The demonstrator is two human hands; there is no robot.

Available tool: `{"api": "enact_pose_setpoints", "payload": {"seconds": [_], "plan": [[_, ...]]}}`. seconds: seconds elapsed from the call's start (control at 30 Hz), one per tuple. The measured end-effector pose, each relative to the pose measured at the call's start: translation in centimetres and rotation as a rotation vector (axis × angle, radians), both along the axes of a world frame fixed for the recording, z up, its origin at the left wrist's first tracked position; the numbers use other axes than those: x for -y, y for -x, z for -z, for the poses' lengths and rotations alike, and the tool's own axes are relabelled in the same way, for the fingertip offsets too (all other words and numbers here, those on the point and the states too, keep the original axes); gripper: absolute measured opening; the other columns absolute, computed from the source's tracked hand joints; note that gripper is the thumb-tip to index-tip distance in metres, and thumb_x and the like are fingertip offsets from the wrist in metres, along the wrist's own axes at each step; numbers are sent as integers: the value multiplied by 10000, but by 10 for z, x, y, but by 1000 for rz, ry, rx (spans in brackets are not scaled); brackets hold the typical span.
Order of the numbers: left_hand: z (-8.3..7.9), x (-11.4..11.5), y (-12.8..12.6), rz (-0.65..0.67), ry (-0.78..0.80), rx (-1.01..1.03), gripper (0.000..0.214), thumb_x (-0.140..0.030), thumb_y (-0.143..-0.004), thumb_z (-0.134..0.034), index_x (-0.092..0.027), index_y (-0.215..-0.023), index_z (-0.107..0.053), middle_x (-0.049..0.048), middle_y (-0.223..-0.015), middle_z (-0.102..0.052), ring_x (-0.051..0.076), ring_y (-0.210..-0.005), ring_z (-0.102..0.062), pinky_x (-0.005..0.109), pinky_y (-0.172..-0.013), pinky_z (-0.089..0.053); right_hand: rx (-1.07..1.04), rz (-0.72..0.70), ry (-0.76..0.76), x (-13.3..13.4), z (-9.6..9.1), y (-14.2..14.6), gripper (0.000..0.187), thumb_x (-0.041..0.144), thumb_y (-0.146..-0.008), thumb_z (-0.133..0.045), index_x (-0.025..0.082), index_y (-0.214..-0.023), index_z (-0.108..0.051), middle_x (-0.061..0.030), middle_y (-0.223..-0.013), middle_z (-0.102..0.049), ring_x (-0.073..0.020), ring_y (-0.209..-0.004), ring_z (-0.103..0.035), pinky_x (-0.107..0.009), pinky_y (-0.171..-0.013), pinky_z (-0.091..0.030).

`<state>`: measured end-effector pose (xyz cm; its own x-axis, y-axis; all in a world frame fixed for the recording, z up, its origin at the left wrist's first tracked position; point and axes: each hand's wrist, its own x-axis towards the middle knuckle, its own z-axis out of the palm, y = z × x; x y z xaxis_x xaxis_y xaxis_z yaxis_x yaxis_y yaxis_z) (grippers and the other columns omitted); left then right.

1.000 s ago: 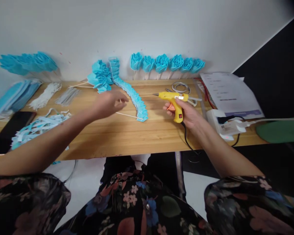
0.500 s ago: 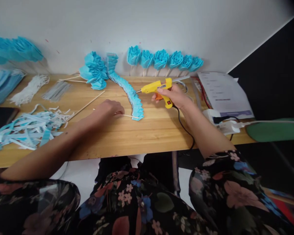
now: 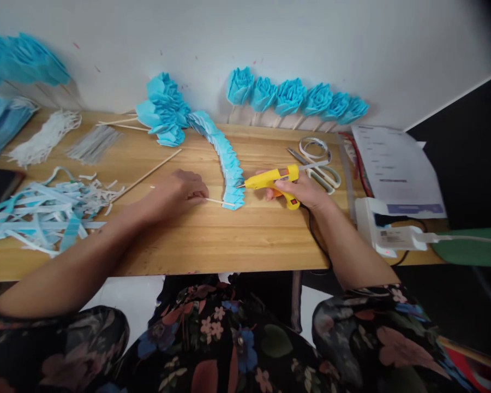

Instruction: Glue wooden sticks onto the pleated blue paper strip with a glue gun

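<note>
My left hand (image 3: 182,191) is closed around a thin wooden stick (image 3: 216,201), whose tip lies across the near end of a pleated blue strip (image 3: 228,158). That strip curves back across the table toward a cluster of blue flowers (image 3: 163,112). A yellow glue gun (image 3: 272,179) is in my right hand (image 3: 306,190), with a finger by its orange trigger. Its nozzle points left and is at the strip's right edge, close to the near end; whether it touches cannot be made out. A clear glue stick protrudes from the gun's back.
Blue flowers on sticks (image 3: 292,97) lean along the wall. Scissors (image 3: 321,174) and a tape roll (image 3: 314,148) lie behind the gun. Paper scraps (image 3: 45,210), grey wires (image 3: 94,143) and white cords (image 3: 47,136) are at left. A power strip (image 3: 368,218) sits at right, near a printed sheet (image 3: 396,169).
The glue gun has moved down along the strip, from its middle to near its near end. My left hand still holds the stick there. The view has shifted, showing the scissors and tape roll more fully.
</note>
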<state>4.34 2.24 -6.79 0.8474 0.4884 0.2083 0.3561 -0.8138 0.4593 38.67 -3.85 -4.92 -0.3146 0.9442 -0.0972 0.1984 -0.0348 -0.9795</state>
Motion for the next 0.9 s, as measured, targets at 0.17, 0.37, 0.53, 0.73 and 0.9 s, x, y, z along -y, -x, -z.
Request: {"api": "enact_pose_setpoints", "payload": {"seconds": [0.17,0.37,0.53,0.73,0.9], "plan": [[1,-1,0,0,-2,-7,252,-285,-1024,-557,-199,-863,-730,58,-868,-736,206,-796,-653,321,-763,-441,6,-21,14,1,2,1,545,695,-761,-829,176,-921,-785,-36,-712,-740,-158,-672,-690,-261,-645,-590],[0,-2,-1,4,9,-13,271,-304,-1019,-558,-182,-869,-748,71,-872,-745,213,-792,-657,335,-763,-455,24,-2,-1,1,2,4,514,662,-772,-822,185,-960,-793,-21,-694,-736,-146,-627,-656,-250,-585,-557],[2,-3,-1,5,0,-21,288,-325,-1027,-549,-186,-868,-744,77,-872,-745,206,-798,-656,330,-766,-456,27,-3,5,2,3,3,535,646,-775,-814,172,-1024,-793,-30,-698,-730,-157,-614,-637,-242,-482,-465],[3,-3,-1,7,-10,2,249,-290,-1018,-561,-190,-879,-741,69,-882,-747,211,-807,-659,334,-773,-456,75,-96,-12,2,4,-7,436,597,-847,-756,193,-1000,-808,-31,-717,-744,-137,-598,-591,-245,-510,-438],[0,-2,-1,21,-9,6,236,-268,-1019,-575,-174,-886,-746,77,-881,-753,208,-782,-648,341,-757,-454,146,-152,-20,2,4,-5,462,654,-834,-744,199,-869,-811,-21,-704,-749,-120,-543,-522,-238,-493,-420]]}}
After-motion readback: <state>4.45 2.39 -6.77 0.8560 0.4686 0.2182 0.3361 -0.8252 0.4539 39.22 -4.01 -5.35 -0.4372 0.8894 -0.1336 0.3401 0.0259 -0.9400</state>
